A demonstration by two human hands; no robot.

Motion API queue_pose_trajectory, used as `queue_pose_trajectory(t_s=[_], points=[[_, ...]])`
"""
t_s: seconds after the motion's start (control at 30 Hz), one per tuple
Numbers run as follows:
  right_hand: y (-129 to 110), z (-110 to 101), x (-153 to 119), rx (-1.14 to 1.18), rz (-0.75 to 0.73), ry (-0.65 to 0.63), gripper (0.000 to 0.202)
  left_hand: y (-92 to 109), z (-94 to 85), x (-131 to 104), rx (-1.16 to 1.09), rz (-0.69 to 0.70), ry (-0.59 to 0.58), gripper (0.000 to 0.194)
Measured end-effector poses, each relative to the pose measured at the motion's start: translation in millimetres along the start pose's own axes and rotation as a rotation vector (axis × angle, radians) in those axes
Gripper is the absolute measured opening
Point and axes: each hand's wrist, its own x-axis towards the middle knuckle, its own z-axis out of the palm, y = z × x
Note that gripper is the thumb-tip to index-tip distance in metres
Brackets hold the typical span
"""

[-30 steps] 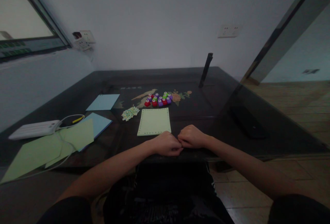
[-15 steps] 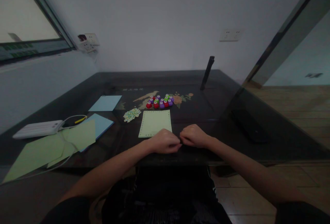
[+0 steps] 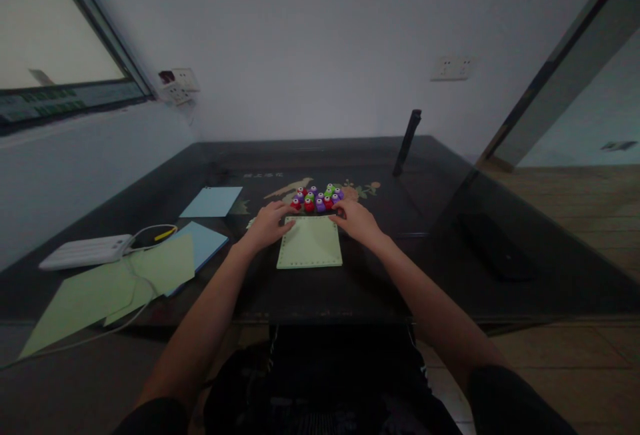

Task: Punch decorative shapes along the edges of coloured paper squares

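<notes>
A pale green sheet of paper [image 3: 311, 245] with small marks along its borders lies on the dark table in front of me. Just behind it sits a cluster of small red, purple and green pieces [image 3: 320, 203] with eye-like white dots. My left hand [image 3: 271, 223] is at the sheet's far left corner, thumb apart from the fingers, fingertips close to the leftmost red piece. At the far right corner is my right hand [image 3: 354, 219], fingers likewise apart, beside the cluster's right end. Whether either hand touches paper or pieces, I cannot tell. My left hand mostly covers a pile of small pale scraps [image 3: 251, 223].
On the left lie light blue sheets [image 3: 213, 201], larger green sheets [image 3: 100, 288], a white power strip-like block [image 3: 85, 251] and a cable. A black upright stick [image 3: 407, 143] stands at the back right. A dark flat case [image 3: 495, 248] lies on the right.
Both hands were closed together at the near edge of the sheet. They have moved forward and apart to its far corners, and their fingers have opened. The view has shifted slightly.
</notes>
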Motion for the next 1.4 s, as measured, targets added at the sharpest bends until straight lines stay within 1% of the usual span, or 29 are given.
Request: queue_pose_trajectory(t_s=[0.13, 0.2, 0.27, 0.4, 0.5, 0.67, 0.93, 1.07, 1.17, 1.23, 1.3, 1.4], points=[[6.7, 27.3, -2.2, -0.057, -0.060, -0.016, 0.043, -0.5, 4.5, -1.9, 0.076, -0.087, -0.122, 0.050], [9.9, 34.9, -3.4, -0.074, -0.099, -0.036, 0.050, -0.7, 7.4, -1.9, 0.086, -0.104, -0.153, 0.058], [13.0, 39.8, -2.3, -0.089, -0.122, -0.061, 0.054, -2.2, 10.7, -1.9, 0.088, -0.108, -0.173, 0.061], [18.1, 45.4, 2.2, -0.084, -0.133, -0.077, 0.053, -6.9, 16.0, -2.0, 0.081, -0.089, -0.194, 0.058], [20.0, 47.7, 3.9, -0.060, -0.129, -0.063, 0.056, -8.9, 17.6, -2.1, 0.060, -0.067, -0.177, 0.054], [20.5, 49.7, 3.9, -0.017, -0.115, -0.055, 0.059, -8.4, 18.0, -1.8, 0.064, -0.070, -0.149, 0.054], [15.8, 47.7, 2.2, 0.065, -0.097, 0.010, 0.050, -0.4, 11.1, -1.4, 0.076, -0.078, -0.109, 0.048], [12.2, 46.5, 0.1, 0.106, -0.090, 0.063, 0.045, 2.3, 12.2, 1.5, 0.040, -0.075, -0.085, 0.040], [11.4, 46.6, 0.6, 0.149, -0.082, 0.078, 0.041, 2.7, 13.4, 3.7, -0.060, -0.113, -0.062, 0.034], [12.7, 46.6, 2.5, 0.250, -0.037, 0.074, 0.039, 2.0, 12.7, 4.9, -0.180, -0.164, -0.009, 0.034], [15.4, 46.2, 5.0, 0.476, 0.033, 0.057, 0.038, 0.3, 10.8, 6.3, -0.367, -0.222, 0.059, 0.033], [20.9, 44.5, 7.4, 0.929, 0.149, 0.011, 0.044, -2.2, 7.4, 8.5, -0.755, -0.309, 0.114, 0.030]])
